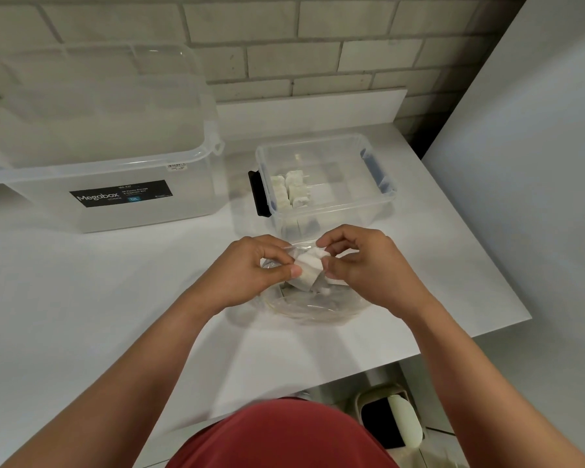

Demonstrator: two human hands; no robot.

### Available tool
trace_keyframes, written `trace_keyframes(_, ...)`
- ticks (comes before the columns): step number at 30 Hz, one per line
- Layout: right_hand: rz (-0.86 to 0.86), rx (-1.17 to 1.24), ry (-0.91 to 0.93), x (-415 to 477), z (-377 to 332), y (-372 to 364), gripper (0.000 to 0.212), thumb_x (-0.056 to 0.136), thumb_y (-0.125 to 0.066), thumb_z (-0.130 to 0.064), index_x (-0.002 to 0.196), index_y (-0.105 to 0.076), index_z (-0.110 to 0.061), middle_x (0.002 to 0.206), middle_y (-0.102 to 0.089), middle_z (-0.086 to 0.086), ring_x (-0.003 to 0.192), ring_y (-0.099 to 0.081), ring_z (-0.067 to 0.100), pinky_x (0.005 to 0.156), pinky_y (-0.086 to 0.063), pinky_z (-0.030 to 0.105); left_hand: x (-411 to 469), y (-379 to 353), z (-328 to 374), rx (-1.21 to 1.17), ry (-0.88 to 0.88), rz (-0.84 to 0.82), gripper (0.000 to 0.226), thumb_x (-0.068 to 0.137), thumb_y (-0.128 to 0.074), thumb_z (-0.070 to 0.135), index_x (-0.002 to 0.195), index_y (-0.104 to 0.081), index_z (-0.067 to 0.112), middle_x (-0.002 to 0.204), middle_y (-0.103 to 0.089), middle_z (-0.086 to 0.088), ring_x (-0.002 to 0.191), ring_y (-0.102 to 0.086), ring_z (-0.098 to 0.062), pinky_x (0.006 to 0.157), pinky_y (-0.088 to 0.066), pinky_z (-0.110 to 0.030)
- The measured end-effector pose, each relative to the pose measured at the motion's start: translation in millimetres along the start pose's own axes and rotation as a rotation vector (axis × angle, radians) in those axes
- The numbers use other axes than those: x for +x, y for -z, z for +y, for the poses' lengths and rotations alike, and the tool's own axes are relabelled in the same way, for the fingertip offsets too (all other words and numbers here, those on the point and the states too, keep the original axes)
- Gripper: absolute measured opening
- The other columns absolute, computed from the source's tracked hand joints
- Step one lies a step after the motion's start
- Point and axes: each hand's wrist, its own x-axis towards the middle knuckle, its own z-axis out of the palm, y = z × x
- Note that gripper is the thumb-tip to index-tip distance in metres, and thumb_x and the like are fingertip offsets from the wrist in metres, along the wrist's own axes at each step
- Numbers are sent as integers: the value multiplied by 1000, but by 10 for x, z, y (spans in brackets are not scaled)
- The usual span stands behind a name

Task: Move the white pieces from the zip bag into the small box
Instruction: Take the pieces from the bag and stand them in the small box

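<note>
Grip of left hand and right hand tight on white piece over zip bag; small box beyond

Both hands pinch white pieces above the zip bag

open-topped small box just beyond hands, large tub left, panel right
</note>
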Motion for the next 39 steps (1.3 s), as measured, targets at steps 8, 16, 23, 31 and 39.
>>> trace_keyframes(8, -51, 279, -23, -62, -90, -54, 15, 93, -73, -9, 98, -82, -20, 92, -78, 0, 82, -77, 25, 87, -63, 46, 2, -37, -9, -37, 18, 68, 3, 84, -82, 30, 84, -84, 29, 112, -71, 21, 107, -64, 4, 94, -44, -19)
trace_keyframes(16, -1, 0, 147, -96, -115, -204, 12, 87, -83, -28, 98, -81, -29, 90, -78, -19, 80, -75, 1, 79, -61, 30, 20, -63, -12, -47, 20, 80, 11, 85, -80, 22, 80, -83, 31, 110, -72, 21, 106, -64, 4, 92, -44, -20)
trace_keyframes(23, -13, 113, 71, -42, -87, -46, 10, 89, -80, -20, 99, -83, -23, 86, -80, -9, 75, -76, 12, 81, -63, 42, 10, -36, -13, -60, 29, 81, 31, 77, -85, 46, 105, -76, 38, 106, -74, 17, 103, -63, 1, 93, -49, -23)
trace_keyframes(31, -5, -55, 148, 17, -146, 123, 10, 89, -80, -23, 93, -82, -33, 85, -77, -22, 77, -73, 0, 79, -60, 32, 49, -39, -16, -35, -9, 77, 24, 84, -82, 35, 108, -79, 36, 111, -73, 27, 109, -64, 6, 93, -47, -18)
trace_keyframes(39, 181, 50, 209, 898, -411, 742, 11, 93, -76, -18, 102, -82, -20, 87, -79, -7, 78, -75, 14, 76, -63, 29, 14, 23, -151, 51, -10, 102, 36, 85, -79, 16, 109, -77, 42, 115, -67, 39, 112, -58, 17, 87, -37, 3)
